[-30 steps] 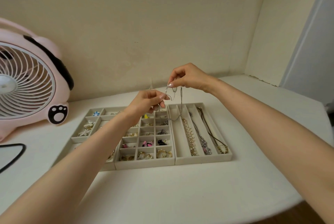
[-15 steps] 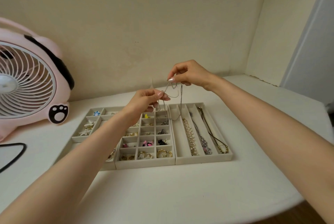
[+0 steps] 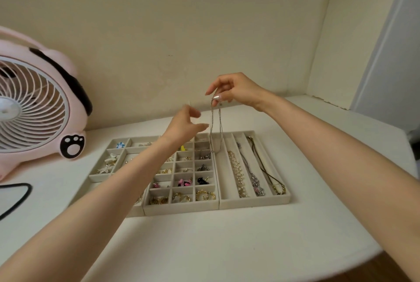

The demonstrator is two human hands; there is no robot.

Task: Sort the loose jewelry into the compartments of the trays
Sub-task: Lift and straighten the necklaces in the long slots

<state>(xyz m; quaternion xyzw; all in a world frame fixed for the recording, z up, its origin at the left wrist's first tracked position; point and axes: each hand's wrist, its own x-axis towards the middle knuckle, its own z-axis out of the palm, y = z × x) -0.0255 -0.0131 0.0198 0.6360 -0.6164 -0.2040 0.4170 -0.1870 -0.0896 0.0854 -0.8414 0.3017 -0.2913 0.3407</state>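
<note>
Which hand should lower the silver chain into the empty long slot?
Right. The right hand pinches the silver chain, which hangs near the far end of the empty slot; the left hand is open beside it, holding nothing.

- The right hand (image 3: 236, 90) was bare, with slender fingers (image 3: 214, 86) and faint creases over the knuckles.
- Its thumbnail (image 3: 216, 98) was fairly long and rounded at the tip, with a pale, pearly gloss that caught the light.
- The right forearm (image 3: 329, 145) was bare along all of its length that showed, from the wrist to the edge of the view.
- The left hand (image 3: 185, 126) was bare too, but it was blurred, so its nails could not be made out.
- The left forearm (image 3: 102, 202) was likewise bare along its whole visible length.
</note>
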